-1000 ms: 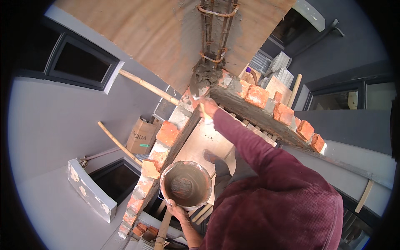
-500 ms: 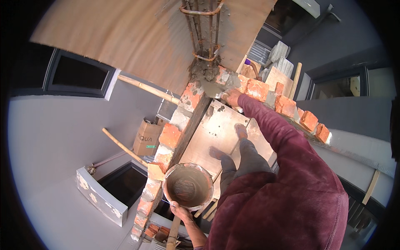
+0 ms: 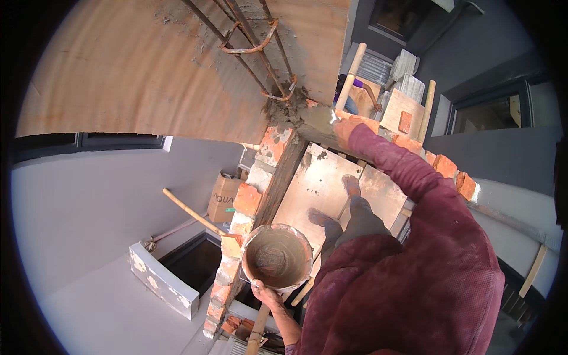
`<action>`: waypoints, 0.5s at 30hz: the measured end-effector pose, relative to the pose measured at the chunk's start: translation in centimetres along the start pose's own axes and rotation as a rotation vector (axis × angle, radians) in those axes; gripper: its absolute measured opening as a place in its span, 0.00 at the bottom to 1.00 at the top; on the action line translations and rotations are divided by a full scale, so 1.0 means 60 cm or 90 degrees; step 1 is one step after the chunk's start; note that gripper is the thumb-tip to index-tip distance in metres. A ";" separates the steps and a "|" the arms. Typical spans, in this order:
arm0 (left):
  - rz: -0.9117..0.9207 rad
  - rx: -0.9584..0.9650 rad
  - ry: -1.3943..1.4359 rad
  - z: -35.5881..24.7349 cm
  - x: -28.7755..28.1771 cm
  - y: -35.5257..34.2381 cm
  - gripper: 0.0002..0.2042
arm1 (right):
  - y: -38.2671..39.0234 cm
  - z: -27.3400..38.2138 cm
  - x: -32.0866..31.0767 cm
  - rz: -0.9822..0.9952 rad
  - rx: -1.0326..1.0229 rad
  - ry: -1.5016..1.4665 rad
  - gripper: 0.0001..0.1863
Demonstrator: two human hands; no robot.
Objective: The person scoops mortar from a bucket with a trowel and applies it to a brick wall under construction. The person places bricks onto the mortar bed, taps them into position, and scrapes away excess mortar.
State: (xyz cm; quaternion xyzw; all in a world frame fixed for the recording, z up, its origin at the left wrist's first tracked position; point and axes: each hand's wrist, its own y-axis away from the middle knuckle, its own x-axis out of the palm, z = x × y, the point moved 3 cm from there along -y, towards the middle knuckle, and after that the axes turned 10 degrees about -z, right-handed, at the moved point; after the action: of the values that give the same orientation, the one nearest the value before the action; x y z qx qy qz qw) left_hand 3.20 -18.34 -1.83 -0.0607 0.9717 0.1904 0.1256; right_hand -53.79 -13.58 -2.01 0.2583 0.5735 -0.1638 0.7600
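Note:
My left hand [image 3: 267, 294] is closed on the lower edge of a round bucket [image 3: 307, 260], whose inside is coated with wet grey mortar [image 3: 273, 258]. My right hand [image 3: 345, 131] is closed at the top of the right-hand brick wall, on what looks like a trowel; my fingers hide most of it. Beside that hand, grey mortar [image 3: 316, 120] covers the bricks near the corner. Rusty steel bars [image 3: 257, 44] with tie rings rise from the mortar at this corner. The left-hand brick wall [image 3: 247, 199] runs down past the bucket.
A large plywood sheet [image 3: 148, 77] stands behind the bars. My feet are on plywood boards [image 3: 307, 183] between the walls. Beyond the right wall, another person's arm [image 3: 370, 94] shows near bamboo poles [image 3: 427, 112]. A cardboard box [image 3: 225, 198] sits beyond the left wall.
My right hand has moved right along the wall, away from the corner, and grey mortar shows where bricks were bare. The view has shifted; my left hand keeps the bucket. Another person has come into sight.

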 end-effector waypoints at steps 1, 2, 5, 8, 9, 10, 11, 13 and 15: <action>0.003 -0.016 0.007 -0.007 0.005 0.011 0.21 | -0.002 -0.021 0.011 0.026 -0.023 0.022 0.16; 0.006 -0.033 0.015 -0.014 0.012 0.021 0.20 | 0.000 -0.028 0.008 0.013 -0.029 0.048 0.18; -0.041 -0.063 0.034 0.005 0.008 0.040 0.19 | 0.002 -0.005 -0.017 -0.028 -0.057 0.026 0.21; -0.071 -0.089 0.036 0.032 0.039 0.053 0.19 | -0.051 0.023 0.015 -0.141 -0.109 0.115 0.18; -0.069 -0.082 0.028 0.035 0.046 0.057 0.19 | -0.071 0.049 0.013 -0.111 -0.141 0.187 0.16; -0.067 -0.075 0.019 0.035 0.052 0.056 0.19 | -0.092 0.081 0.011 -0.082 -0.173 0.260 0.15; -0.063 -0.093 0.012 0.056 0.061 0.083 0.19 | -0.091 0.084 0.019 -0.033 -0.208 0.349 0.14; -0.082 -0.077 0.015 0.057 0.083 0.089 0.16 | -0.118 0.059 0.063 0.020 -0.221 0.368 0.13; -0.097 -0.080 0.022 0.086 0.073 0.109 0.15 | -0.110 0.084 0.029 0.062 -0.215 0.366 0.13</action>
State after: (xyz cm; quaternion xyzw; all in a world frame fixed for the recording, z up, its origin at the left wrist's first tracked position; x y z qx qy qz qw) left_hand -0.94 -10.62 -5.28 -0.1455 0.9525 0.2398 0.1185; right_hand -52.92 -21.78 -3.99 0.1913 0.7702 0.0498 0.6064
